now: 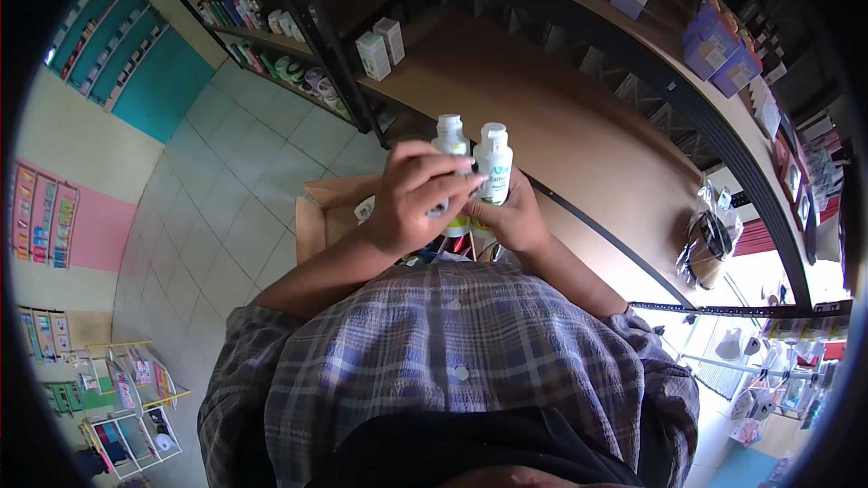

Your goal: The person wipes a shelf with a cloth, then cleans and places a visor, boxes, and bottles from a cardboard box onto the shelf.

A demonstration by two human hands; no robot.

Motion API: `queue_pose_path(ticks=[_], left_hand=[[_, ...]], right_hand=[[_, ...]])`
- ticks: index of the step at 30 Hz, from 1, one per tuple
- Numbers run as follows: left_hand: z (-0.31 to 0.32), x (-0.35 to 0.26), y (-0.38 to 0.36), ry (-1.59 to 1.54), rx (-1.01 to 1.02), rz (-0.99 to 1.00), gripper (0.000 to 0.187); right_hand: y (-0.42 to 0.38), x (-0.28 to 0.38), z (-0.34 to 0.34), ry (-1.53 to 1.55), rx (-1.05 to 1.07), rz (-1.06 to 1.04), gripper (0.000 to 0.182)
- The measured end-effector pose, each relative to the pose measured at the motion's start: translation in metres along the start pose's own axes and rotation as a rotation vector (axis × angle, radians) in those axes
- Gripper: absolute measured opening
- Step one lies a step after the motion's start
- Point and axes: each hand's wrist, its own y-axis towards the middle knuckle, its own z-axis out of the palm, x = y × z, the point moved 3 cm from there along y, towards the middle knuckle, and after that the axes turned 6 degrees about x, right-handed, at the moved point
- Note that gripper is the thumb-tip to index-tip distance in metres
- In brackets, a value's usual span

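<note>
Two white bottles with white caps stand upright side by side in front of my chest. Around the right bottle [494,167], which has blue-green lettering, my right hand [517,217] is closed, its thumb across the lower front. The fingers of my left hand [418,190] are curled across the left bottle [449,134] and reach toward the label of the other. My left hand hides most of the left bottle's body. Below the hands is an open cardboard box [312,233] with items inside, partly hidden by my arms.
A long brown shelf [542,126] with a black metal frame runs ahead and to the right. Two small white boxes [373,56] stand on it, and a plastic-wrapped item [710,239] is at its right end. Purple boxes [723,50] sit on the upper shelf. Tiled floor [217,181] lies left.
</note>
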Motion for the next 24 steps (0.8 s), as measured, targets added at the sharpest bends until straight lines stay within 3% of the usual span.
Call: queue_pose_path(ticks=[2,5,9,11,12,14,16,17,18,20,22,24], left_hand=[[-0.006,0.002,-0.002,-0.011,-0.011,0.013,0.03],[-0.018,0.009,-0.005,0.054,-0.195,-0.132,0.034],[-0.02,-0.006,-0.014,-0.056,-0.032,0.047,0.029],[-0.04,0.012,-0.006,-0.197,-0.267,-0.009,0.028],[-0.048,0.015,-0.007,-0.365,-0.383,-0.29,0.025],[-0.06,0.012,0.008,-0.548,-0.43,-0.367,0.021],[-0.07,0.005,0.026,-0.275,0.033,-0.147,0.018],[-0.065,0.019,0.02,-0.412,0.006,-0.356,0.017],[-0.068,0.03,0.017,-0.266,-0.012,-0.447,0.017],[-0.075,0.038,0.013,-0.495,-0.17,-0.634,0.016],[-0.076,0.017,0.02,-0.493,-0.205,-0.391,0.018],[-0.072,-0.013,0.036,-0.244,0.098,-0.066,0.021]], right_hand=[[-0.004,0.006,0.002,-0.135,-0.022,-0.101,0.051],[-0.009,0.015,0.011,-0.171,-0.032,-0.07,0.053],[-0.012,0.022,0.013,-0.279,-0.048,-0.135,0.053],[-0.011,0.024,0.014,-0.47,-0.06,-0.267,0.049],[-0.011,0.024,0.015,-0.466,-0.058,-0.265,0.049],[-0.011,0.024,0.019,-0.633,0.024,-0.293,0.047],[-0.014,0.029,0.024,-0.689,0.078,-0.294,0.047],[-0.016,0.029,0.025,-0.652,0.099,-0.271,0.046],[-0.018,0.029,0.027,-0.612,0.117,-0.249,0.046],[-0.017,0.036,0.033,-0.675,0.073,-0.279,0.045],[-0.011,0.032,0.03,-0.731,0.018,-0.309,0.044],[-0.007,0.022,0.023,-0.732,0.023,-0.289,0.046]])
